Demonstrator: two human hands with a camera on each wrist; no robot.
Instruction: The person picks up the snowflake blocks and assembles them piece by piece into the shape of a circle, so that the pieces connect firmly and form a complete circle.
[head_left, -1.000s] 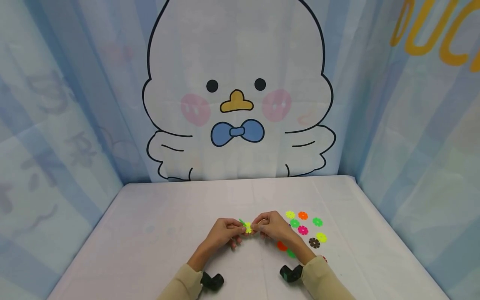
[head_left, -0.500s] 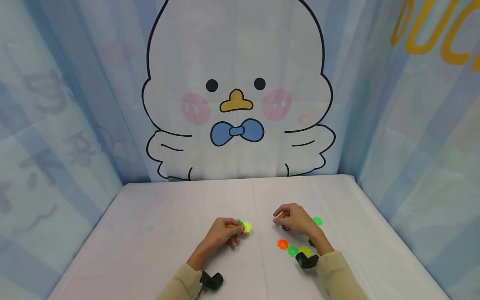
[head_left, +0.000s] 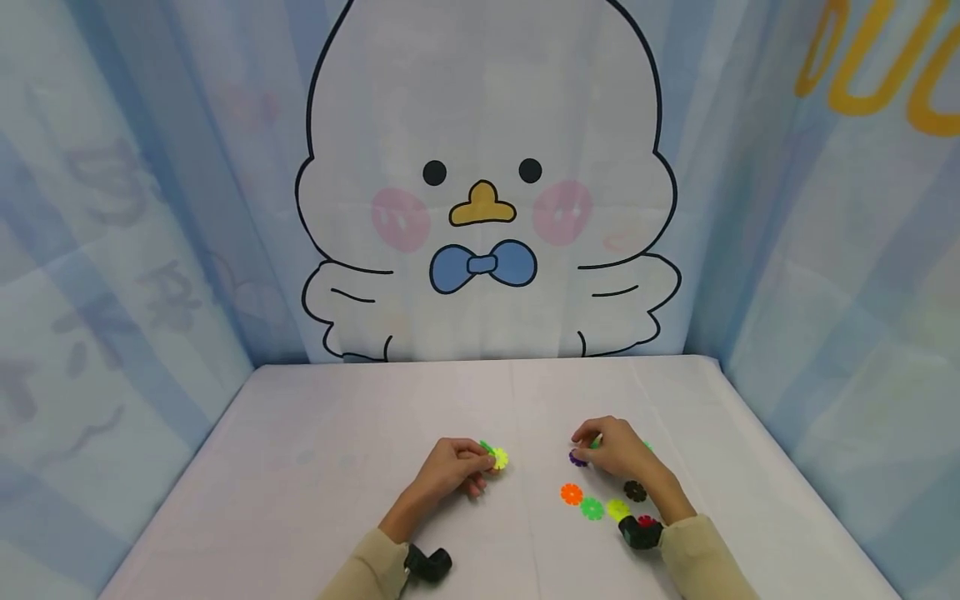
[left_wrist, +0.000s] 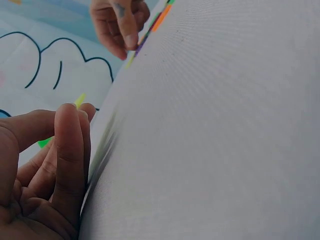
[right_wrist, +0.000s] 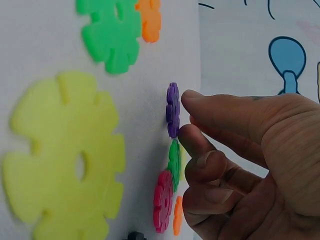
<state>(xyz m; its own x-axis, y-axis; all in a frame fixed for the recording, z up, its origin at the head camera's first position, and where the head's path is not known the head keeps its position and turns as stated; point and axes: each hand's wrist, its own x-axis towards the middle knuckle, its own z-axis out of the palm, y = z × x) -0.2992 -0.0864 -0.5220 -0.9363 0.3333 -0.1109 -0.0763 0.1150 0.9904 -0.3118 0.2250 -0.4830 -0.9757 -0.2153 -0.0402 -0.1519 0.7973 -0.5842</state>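
Observation:
My left hand (head_left: 447, 468) pinches a yellow flower-shaped disc (head_left: 500, 458) between thumb and fingertips, above the table's middle. A green disc (head_left: 487, 447) shows against it, set at an angle; how the two are joined is too small to tell. In the left wrist view the fingers cover most of both pieces. My right hand (head_left: 618, 446) reaches over the loose discs on the right. Its thumb and fingertips are right by a purple disc (right_wrist: 173, 110) lying on the table, and whether they touch it I cannot tell. Thumb and fingers are apart, nothing between them.
Around my right hand lie loose notched discs: orange (head_left: 572, 494), green (head_left: 592, 508), yellow (head_left: 618, 509), dark brown (head_left: 635, 491) and red (head_left: 647, 521). A pink disc (right_wrist: 162, 201) shows below the purple one. Printed fabric hangs behind the white table (head_left: 360, 408).
My right hand has left the pieces in the left hand, moved right to the loose discs and lowered beside the purple one. The left hand stays almost in place with its discs.

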